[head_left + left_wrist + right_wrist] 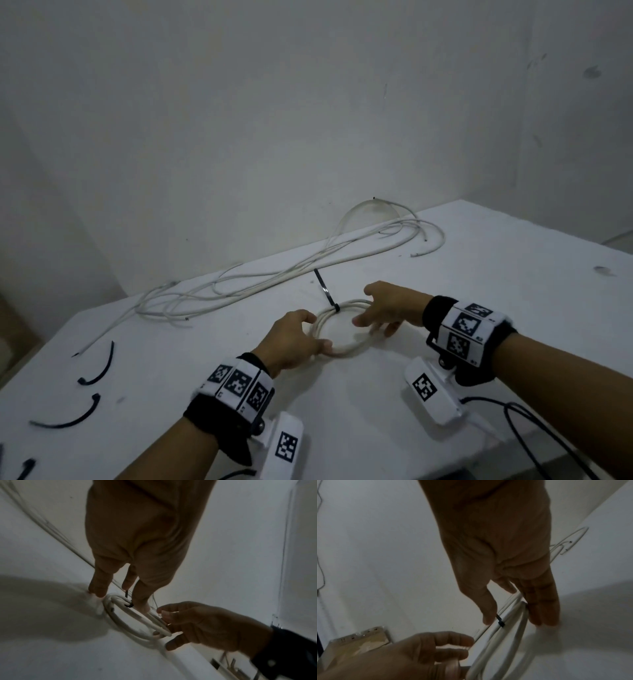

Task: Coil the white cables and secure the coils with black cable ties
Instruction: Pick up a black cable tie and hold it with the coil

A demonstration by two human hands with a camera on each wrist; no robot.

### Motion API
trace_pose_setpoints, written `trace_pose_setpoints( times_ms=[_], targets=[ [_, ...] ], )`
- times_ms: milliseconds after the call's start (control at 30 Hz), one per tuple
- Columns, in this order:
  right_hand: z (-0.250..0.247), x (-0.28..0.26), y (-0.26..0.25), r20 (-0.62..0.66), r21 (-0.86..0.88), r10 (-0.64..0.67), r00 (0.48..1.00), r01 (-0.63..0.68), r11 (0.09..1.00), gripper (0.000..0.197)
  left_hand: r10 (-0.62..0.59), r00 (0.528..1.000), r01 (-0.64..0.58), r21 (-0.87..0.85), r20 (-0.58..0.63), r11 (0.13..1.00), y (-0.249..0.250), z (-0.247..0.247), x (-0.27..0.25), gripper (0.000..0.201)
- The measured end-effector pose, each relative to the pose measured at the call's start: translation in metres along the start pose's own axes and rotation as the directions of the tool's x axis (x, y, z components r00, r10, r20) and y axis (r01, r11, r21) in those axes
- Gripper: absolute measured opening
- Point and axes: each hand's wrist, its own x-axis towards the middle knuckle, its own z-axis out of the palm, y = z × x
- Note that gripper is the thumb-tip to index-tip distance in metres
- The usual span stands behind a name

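A white table [479, 308] stands against a plain pale wall [239, 102], its far edge running along the wall and its left edge dropping away beside the spare black ties [99, 368]. Near the middle lies the coiled white cable [342, 353], flat on the surface, bound at its far side by a black cable tie [325, 291] whose tail sticks up toward the wall. The left hand [291, 339] rests at the coil's left rim, fingertips pressing it, fingers mostly straight. The right hand [390, 308] hangs over the right rim, fingers spread and relaxed, gripping nothing. Loose white cables [274, 277] sprawl along the far edge, well apart from the coil, with bare tabletop to the right.
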Motion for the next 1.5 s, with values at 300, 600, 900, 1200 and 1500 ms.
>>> trace_pose_setpoints(
  times_ms=[300,600,900,1200,1500],
  targets=[
    [0.002,-0.001,0.013,0.034,-0.592,-0.108,0.994,0.107,0.799,0.058,0.195,0.98,-0.195,0.351,0.035,0.916,-0.006,0.007,0.005,0.038],
    [0.002,-0.001,0.005,0.097,-0.671,-0.05,0.994,0.102,0.734,0.057,0.309,0.934,-0.356,0.513,0.178,0.781,-0.002,0.009,0.006,0.037],
    [0.01,0.001,-0.004,0.078,-0.756,-0.126,0.989,0.141,0.639,0.043,0.245,0.95,-0.312,0.579,0.193,0.753,0.019,0.009,0.019,0.025],
    [0.009,0.005,-0.004,0.106,-0.714,-0.143,0.984,0.176,0.678,0.036,0.193,0.949,-0.3,0.518,0.251,0.801,0.019,0.006,0.026,0.022],
    [0.004,0.011,0.003,0.104,-0.612,-0.134,0.985,0.17,0.772,0.034,0.15,0.952,-0.272,0.512,0.266,0.815,0.017,-0.007,0.028,0.031]
  ],
)
